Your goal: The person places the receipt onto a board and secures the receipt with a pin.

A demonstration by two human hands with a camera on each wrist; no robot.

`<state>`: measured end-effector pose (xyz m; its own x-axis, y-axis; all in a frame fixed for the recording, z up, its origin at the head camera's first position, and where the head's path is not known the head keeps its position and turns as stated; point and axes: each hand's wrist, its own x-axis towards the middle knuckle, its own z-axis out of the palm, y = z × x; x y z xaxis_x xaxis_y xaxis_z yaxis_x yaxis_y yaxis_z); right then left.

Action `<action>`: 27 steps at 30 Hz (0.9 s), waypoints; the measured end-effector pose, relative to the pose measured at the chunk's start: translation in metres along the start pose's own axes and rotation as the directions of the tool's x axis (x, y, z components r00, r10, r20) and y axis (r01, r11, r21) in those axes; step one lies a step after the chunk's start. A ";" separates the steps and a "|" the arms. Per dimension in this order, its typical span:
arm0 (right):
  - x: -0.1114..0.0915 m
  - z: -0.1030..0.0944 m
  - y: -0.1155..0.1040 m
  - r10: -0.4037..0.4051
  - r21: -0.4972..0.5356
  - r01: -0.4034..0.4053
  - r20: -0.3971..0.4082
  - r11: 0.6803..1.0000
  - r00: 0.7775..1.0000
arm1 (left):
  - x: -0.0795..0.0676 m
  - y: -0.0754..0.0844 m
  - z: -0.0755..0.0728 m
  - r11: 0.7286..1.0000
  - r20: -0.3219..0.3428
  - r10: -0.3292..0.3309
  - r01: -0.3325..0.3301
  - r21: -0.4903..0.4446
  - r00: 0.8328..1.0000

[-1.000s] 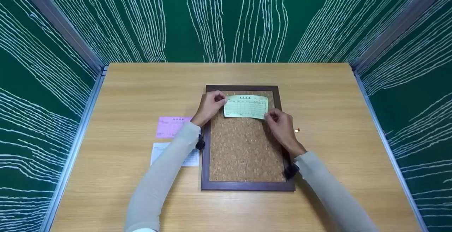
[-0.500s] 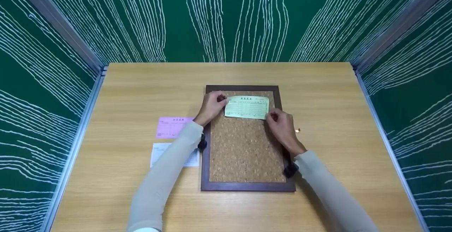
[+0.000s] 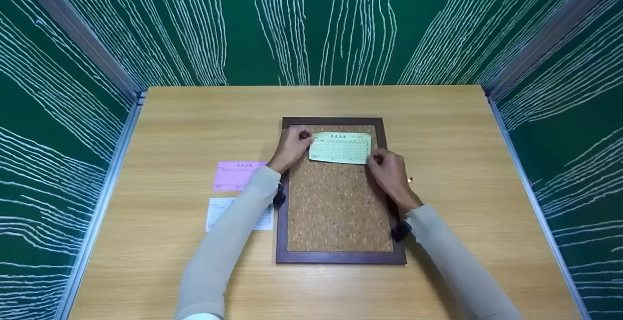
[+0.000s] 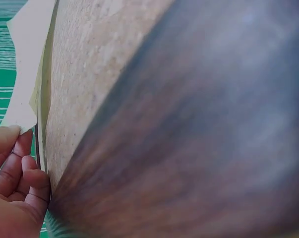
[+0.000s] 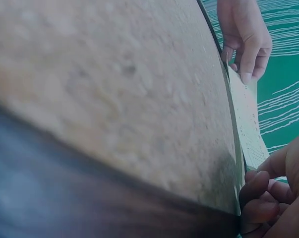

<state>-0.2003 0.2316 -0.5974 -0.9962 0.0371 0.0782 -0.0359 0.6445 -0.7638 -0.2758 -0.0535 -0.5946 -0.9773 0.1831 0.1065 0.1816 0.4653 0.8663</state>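
A pale green printed form slip (image 3: 339,148) lies over the upper part of a cork board (image 3: 340,208) with a dark brown frame. My left hand (image 3: 291,147) pinches the slip's left edge between thumb and index finger. At its lower right corner, my right hand (image 3: 388,171) pinches the paper the same way. In the left wrist view, the left hand (image 4: 18,173) grips the paper's corner beside the cork. The right wrist view has both hands on the slip (image 5: 248,116), which stands slightly off the cork at its edge.
A pink form slip (image 3: 238,175) and a white form slip (image 3: 219,210) lie left of the board, partly under the left sleeve. A small, shiny push pin-like object (image 3: 410,179) sits right of the right hand. Green walls with white lines enclose the wooden table (image 3: 486,261).
Over the last second the green slip has shifted very slightly and looks flatter. Both hands keep their hold on it and barely move.
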 end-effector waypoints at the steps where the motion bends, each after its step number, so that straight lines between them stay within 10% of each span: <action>1: 0.001 0.000 0.000 0.003 -0.001 -0.003 0.004 1.000 1.000 | 0.000 0.000 0.000 1.000 -0.001 0.002 -0.002 0.007 1.000; 27: 0.015 0.005 0.000 -0.025 -0.075 0.029 0.057 0.997 0.998 | 0.002 -0.002 -0.001 0.988 0.004 0.015 -0.015 0.153 1.000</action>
<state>-0.2159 0.2283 -0.6000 -0.9979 -0.0221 0.0605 -0.0586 0.7005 -0.7112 -0.2780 -0.0553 -0.5952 -0.9741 0.1934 0.1171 0.2108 0.5894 0.7799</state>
